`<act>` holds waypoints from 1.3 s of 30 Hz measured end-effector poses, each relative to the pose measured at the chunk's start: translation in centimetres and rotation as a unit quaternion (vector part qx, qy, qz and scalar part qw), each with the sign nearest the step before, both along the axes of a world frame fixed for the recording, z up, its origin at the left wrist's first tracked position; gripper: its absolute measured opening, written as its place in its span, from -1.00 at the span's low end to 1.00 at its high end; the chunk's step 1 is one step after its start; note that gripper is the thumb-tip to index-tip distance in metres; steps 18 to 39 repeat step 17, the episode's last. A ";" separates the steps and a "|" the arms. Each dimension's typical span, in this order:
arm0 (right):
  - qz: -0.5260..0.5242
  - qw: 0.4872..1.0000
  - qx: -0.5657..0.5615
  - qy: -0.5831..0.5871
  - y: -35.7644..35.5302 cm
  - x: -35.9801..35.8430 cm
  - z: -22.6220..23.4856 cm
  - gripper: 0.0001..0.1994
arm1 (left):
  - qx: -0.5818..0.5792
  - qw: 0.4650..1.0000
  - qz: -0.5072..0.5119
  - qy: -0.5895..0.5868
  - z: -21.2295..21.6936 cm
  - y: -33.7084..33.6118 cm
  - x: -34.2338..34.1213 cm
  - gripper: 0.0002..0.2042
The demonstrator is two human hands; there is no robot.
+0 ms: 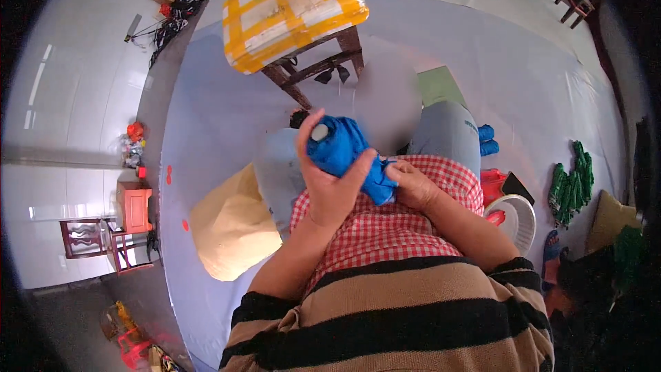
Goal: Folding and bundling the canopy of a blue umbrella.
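Note:
My left hand (329, 182) is wrapped around a bunched blue glove or cloth piece (341, 146), thumb up along its left side and fingers curled over its lower edge. My right hand (412, 184) pinches the lower right end of the same blue piece, just above my red-and-white checked apron (385, 231). Both hands sit close together over my lap.
A wooden stool (323, 65) carrying a box wrapped in yellow tape (292, 10) stands ahead. A tan sack (231, 224) lies at my left. On my right are a white basket (518, 220), more blue pieces (486, 139) and a pile of green gloves (571, 182).

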State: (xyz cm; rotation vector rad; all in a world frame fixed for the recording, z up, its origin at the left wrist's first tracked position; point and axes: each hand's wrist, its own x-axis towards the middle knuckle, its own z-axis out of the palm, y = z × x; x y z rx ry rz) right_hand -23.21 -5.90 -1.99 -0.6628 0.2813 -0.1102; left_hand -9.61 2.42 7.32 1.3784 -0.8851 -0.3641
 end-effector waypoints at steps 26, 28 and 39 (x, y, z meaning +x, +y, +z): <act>0.091 0.972 0.215 -0.037 -0.5 0.8 1.2 -0.04 | 0.155 0.984 0.081 -0.044 2.4 -0.9 5.9 -0.35; 0.091 0.972 0.215 -0.037 -0.5 0.8 1.2 -0.04 | 0.155 0.984 0.081 -0.044 2.4 -0.9 5.9 -0.35; 0.091 0.972 0.215 -0.037 -0.5 0.8 1.2 -0.04 | 0.155 0.984 0.081 -0.044 2.4 -0.9 5.9 -0.35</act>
